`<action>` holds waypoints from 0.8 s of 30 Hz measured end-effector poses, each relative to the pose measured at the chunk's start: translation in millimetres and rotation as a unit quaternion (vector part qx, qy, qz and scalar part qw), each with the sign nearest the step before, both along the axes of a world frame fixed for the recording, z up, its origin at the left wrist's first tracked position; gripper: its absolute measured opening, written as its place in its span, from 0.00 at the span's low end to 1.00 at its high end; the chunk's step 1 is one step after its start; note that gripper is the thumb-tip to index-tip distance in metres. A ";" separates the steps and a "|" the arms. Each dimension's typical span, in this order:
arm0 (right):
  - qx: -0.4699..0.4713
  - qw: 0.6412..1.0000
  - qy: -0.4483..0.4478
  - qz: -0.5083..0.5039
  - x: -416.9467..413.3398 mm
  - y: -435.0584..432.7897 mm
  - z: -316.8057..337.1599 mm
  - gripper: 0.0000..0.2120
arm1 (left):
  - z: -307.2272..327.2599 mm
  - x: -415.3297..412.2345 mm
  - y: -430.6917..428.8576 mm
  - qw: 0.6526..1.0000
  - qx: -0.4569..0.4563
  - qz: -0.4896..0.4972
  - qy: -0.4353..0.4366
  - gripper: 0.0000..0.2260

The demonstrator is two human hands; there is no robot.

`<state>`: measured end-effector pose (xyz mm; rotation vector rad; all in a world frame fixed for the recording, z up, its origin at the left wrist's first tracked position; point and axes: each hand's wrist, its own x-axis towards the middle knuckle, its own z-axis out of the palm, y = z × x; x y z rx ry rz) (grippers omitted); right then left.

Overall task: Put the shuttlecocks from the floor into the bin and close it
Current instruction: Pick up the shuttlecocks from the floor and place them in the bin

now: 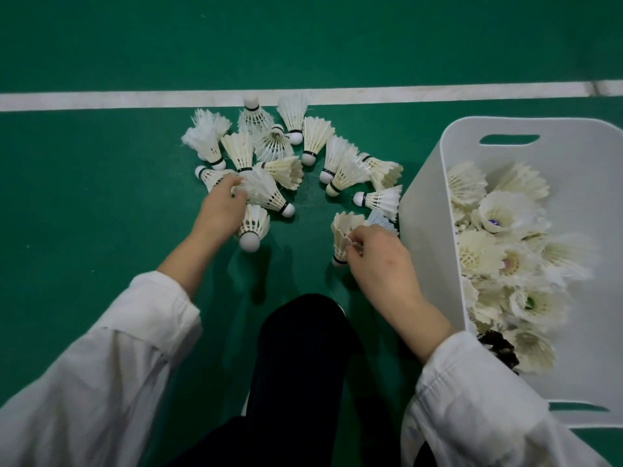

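Several white feather shuttlecocks (313,139) lie in a loose heap on the green floor just below a white court line. My left hand (220,210) grips the feather skirt of one shuttlecock (266,193) at the heap's left side; another shuttlecock (253,227) lies right beside that hand. My right hand (381,261) pinches the feathers of a shuttlecock (342,234) standing cork-down close to the bin. The white plastic bin (421,210) stands open at the right, holding many shuttlecocks (505,251). No lid is in view.
The white court line (101,101) runs across the floor behind the heap. My dark trouser knee (303,348) juts out between my arms. A dark object (499,345) lies in the bin's near corner. A small pale blue-white item (381,221) lies against the bin's wall.
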<state>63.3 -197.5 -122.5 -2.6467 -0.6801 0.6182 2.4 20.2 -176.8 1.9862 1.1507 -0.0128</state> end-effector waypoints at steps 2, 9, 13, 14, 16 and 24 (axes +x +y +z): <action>0.005 1.000 0.002 0.004 -0.9 -0.5 1.5 0.11 | -3.5 2.3 3.7 1.000 0.000 -0.006 -0.007 0.12; 0.045 0.999 -0.022 0.010 2.5 3.9 5.7 0.10 | 29.2 -17.1 -6.4 0.991 0.113 -0.040 -0.051 0.04; 0.086 0.995 -0.045 0.016 6.2 7.3 20.0 0.10 | 64.5 -29.0 -15.8 0.974 0.190 -0.081 -0.088 0.05; 0.094 0.994 -0.050 0.016 7.9 7.1 25.7 0.10 | 72.8 -29.3 -17.1 0.970 0.201 -0.090 -0.102 0.06; 0.103 0.992 -0.066 0.017 14.9 5.3 40.8 0.10 | 91.7 -26.1 -21.0 0.961 0.215 -0.116 -0.133 0.06; 0.005 0.985 -0.160 0.061 85.3 -35.4 147.6 0.12 | 171.2 34.5 -72.5 0.912 0.244 -0.262 -0.202 0.06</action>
